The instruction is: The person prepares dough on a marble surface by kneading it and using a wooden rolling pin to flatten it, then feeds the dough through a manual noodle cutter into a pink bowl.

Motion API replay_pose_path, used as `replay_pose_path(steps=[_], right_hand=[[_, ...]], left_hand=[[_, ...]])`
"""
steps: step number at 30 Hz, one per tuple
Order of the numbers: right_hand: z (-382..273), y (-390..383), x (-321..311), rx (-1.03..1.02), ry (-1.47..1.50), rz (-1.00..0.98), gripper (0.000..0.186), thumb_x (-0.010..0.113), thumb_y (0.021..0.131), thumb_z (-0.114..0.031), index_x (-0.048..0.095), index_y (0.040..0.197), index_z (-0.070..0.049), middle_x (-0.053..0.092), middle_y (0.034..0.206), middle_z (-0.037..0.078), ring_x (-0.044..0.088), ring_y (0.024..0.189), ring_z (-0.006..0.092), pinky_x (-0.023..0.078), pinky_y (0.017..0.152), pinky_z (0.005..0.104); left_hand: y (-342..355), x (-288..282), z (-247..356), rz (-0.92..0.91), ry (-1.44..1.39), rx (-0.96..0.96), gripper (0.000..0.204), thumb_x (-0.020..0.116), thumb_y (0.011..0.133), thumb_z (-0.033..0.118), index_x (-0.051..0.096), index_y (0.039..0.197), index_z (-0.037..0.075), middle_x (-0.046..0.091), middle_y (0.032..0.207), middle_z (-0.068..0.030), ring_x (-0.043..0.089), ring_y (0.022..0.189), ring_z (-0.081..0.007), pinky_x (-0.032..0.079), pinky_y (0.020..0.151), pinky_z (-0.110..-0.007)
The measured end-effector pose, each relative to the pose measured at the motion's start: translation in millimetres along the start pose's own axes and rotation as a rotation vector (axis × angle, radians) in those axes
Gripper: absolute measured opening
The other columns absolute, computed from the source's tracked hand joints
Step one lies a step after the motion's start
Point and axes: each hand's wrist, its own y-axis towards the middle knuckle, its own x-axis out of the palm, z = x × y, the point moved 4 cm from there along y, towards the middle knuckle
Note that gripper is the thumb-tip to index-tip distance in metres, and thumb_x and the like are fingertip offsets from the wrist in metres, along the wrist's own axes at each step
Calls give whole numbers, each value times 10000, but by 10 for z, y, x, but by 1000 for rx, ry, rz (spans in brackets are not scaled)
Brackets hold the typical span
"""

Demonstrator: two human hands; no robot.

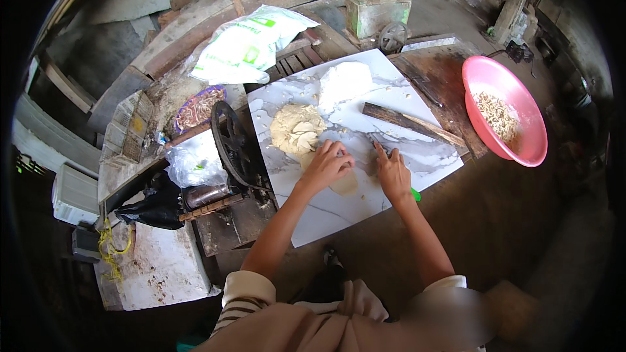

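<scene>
My left hand point(330, 164) lies over a flattened strip of pale dough point(345, 184), fingers bent and drawn together on it. My right hand point(393, 171) grips what looks like a knife; its green handle end point(416, 193) sticks out beside the wrist, and the index finger points forward along it. Most of the blade is hard to make out. Just beyond my left hand sits a lumpy mound of dough point(293, 127). A heap of white flour point(347, 82) lies farther back on the marble-patterned board point(313, 221).
A dark wooden bar point(398, 119) lies across the board's right side. At right stands a pink basin point(476, 75) holding small pale pieces. Left of the board are a black wheel point(233, 146), a clear plastic bag point(195, 164) and a white-green sack point(251, 45).
</scene>
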Motion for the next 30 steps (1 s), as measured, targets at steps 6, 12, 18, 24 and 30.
replay_pose_path(steps=[6,12,18,24,30], right_hand=[[-57,160,190,-32,-37,85,410,502,812,-118,496,1220,-160,469,964,124,495,918,284,475,683,394],[-230,6,37,-130,147,270,326,584,766,-113,565,1092,-110,502,1037,117,457,952,296,352,818,415],[-426,170,75,-45,658,-56,248,653,742,-95,577,974,-54,621,822,91,543,823,261,421,724,372],[-884,639,169,-51,979,-106,175,686,711,-63,569,841,-46,613,746,118,580,660,246,457,600,341],[-1145,894,547,-221,713,111,243,735,656,-92,550,811,-65,533,785,103,492,813,290,403,712,393]], left_hand=[[130,-9,-29,-151,79,65,105,664,718,170,579,777,151,443,967,-17,398,983,-229,370,867,-385],[148,-18,-25,-107,105,100,97,635,748,163,555,791,130,448,981,-22,417,975,-234,385,847,-369],[143,-342,-34,207,-44,25,110,621,761,99,535,822,69,512,899,-73,500,883,-233,420,764,-352],[-248,-556,-301,527,-286,-415,83,605,791,55,551,839,16,567,793,-77,544,650,-202,447,620,-313],[-418,-503,-641,658,-137,-531,157,683,731,86,553,805,38,564,761,-78,539,664,-207,458,589,-310]])
